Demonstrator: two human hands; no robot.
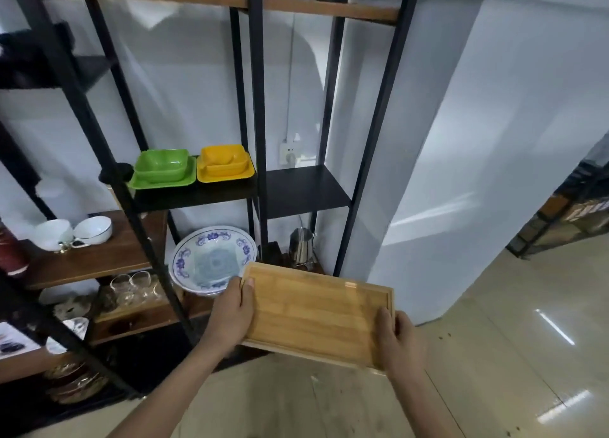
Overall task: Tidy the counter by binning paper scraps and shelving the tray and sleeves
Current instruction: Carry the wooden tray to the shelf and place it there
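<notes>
Gripped at both short ends: tray [316, 312], left hand [232, 315] and right hand [400, 342] clamped on it, level before rack [258, 108], just beside bowl [212, 259]

Dishware storeroom: black rack [260, 114] of bowls [214, 261].

Black-framed shelving [257, 108] stands against white wall [494, 108] on glossy tiled floor [527, 355].

No legible text (labels too blurred)
</notes>
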